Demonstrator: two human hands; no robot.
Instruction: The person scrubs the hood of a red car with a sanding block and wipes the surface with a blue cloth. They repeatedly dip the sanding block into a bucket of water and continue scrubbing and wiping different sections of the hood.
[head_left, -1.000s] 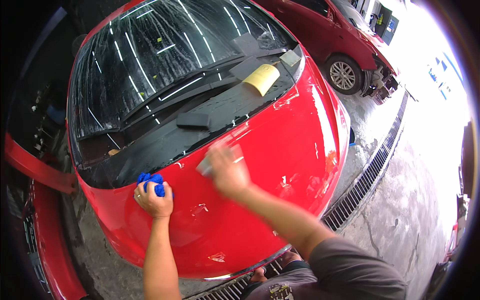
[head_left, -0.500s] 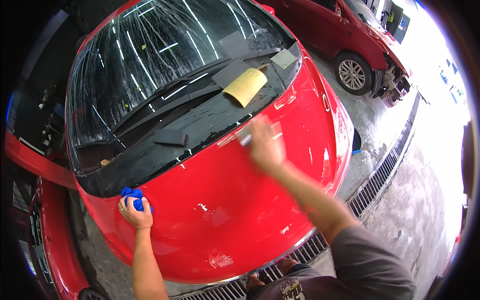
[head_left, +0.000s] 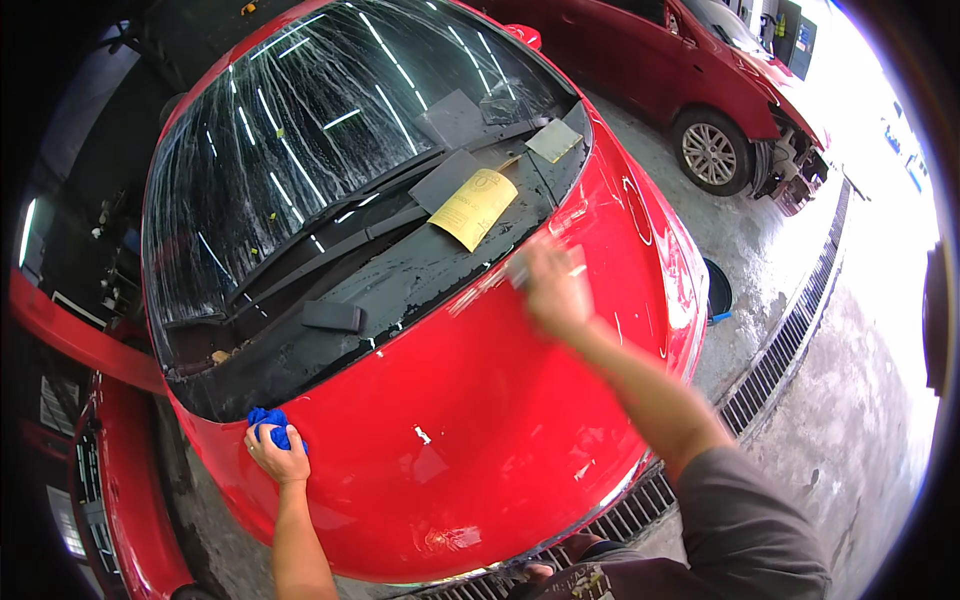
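My left hand [head_left: 277,455] is closed on a bunched blue cloth [head_left: 268,418] at the rear left corner of the red car hood [head_left: 400,470]. My right hand [head_left: 556,290], smeared by motion, is over the hood's rear edge toward the right, its fingers closed on a small grey piece [head_left: 518,272] too blurred to name. Beside that piece, whitish streaks [head_left: 470,298] mark the paint. A curved yellow-backed sandpaper sheet [head_left: 473,208] lies on the black cowl just beyond my right hand. A dark block [head_left: 333,317] rests farther left on the cowl.
Dark grey sheets [head_left: 446,180] and a pale greenish sheet [head_left: 553,141] lie by the wipers [head_left: 335,258] below the streaked windshield [head_left: 290,130]. A darker red car [head_left: 640,60] stands at the far right. A floor grate [head_left: 790,330] runs past the hood's front and right.
My right hand has moved a little to the right along the hood's rear edge with the grey piece. The left hand stays on the blue cloth. The whole view has shifted slightly.
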